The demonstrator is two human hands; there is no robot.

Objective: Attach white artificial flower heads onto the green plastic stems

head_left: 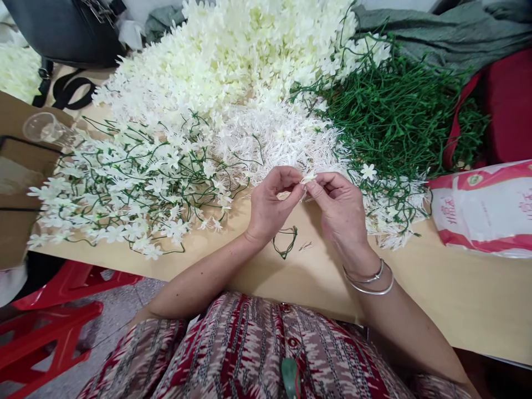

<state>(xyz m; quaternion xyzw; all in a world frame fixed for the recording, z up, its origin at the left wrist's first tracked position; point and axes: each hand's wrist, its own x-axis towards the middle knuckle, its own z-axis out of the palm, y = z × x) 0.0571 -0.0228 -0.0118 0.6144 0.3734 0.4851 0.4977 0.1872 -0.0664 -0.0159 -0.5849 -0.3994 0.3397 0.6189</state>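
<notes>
Centrally, a white blossom (308, 178) is pinched by left hand (270, 204) and right hand (338, 213); a clear cup (44, 128) is seen lying sideways.

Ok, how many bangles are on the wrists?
2, both on the right wrist: a thin bangle nearer the right hand, a second bangle just behind it. The left hand, pinching the white flower too, has a bare wrist. None seem hidden.

counts: one left hand (270, 205), one right hand (338, 213); one small white plastic flower (308, 178); two thin silver metal bangles (369, 280); one clear plastic cup (44, 128); one red-and-white printed plastic bag (486, 208); one bent green plastic stem (286, 243); one pale wooden table (457, 288).
</notes>
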